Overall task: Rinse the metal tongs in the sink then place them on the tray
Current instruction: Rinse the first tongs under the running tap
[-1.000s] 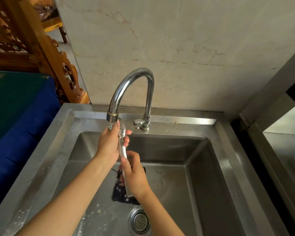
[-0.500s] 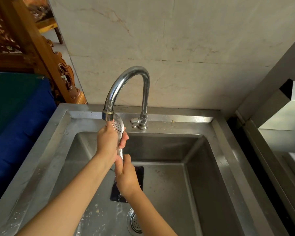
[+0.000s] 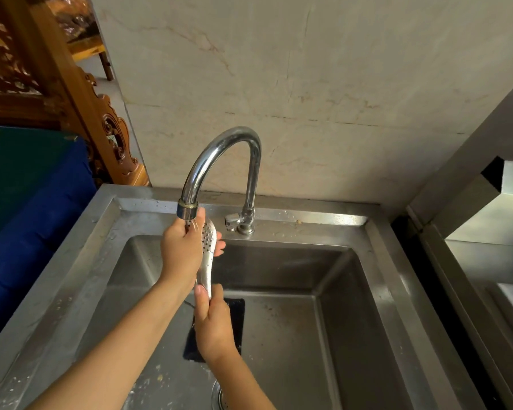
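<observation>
Just under the spout of the curved chrome tap (image 3: 219, 152), the left hand (image 3: 181, 250) holds the upper, perforated end of the shiny metal tongs (image 3: 208, 247). Its fingers are curled behind the blade, and their tips come out on the right side of it. The right hand (image 3: 215, 324), below the left one and nearer to the person, has its fingers and thumb closed around the lower end of the tongs. So the tongs stand almost upright between the two hands, above the basin, and both hands are clamped on them. Thin threads of water seem to fall from the spout by the left hand.

Under the hands is the deep rectangular stainless-steel sink (image 3: 279, 267). On its floor, directly beneath the right hand, lies a flat black rectangular mat (image 3: 236, 321), partly hidden by that hand. Beside the right forearm, the round metal drain strainer (image 3: 219, 398) shows at the bottom edge. Small crumbs and water drops lie on the sink floor near the left forearm.

Behind the hands rises a beige marble-like wall (image 3: 308, 84) with brown veins. Far to the left of the left hand stand a carved brown wooden frame (image 3: 71, 99) and a blue padded surface (image 3: 42, 232). To the right of the right hand, past the sink rim, a grey steel counter (image 3: 486, 220) begins.
</observation>
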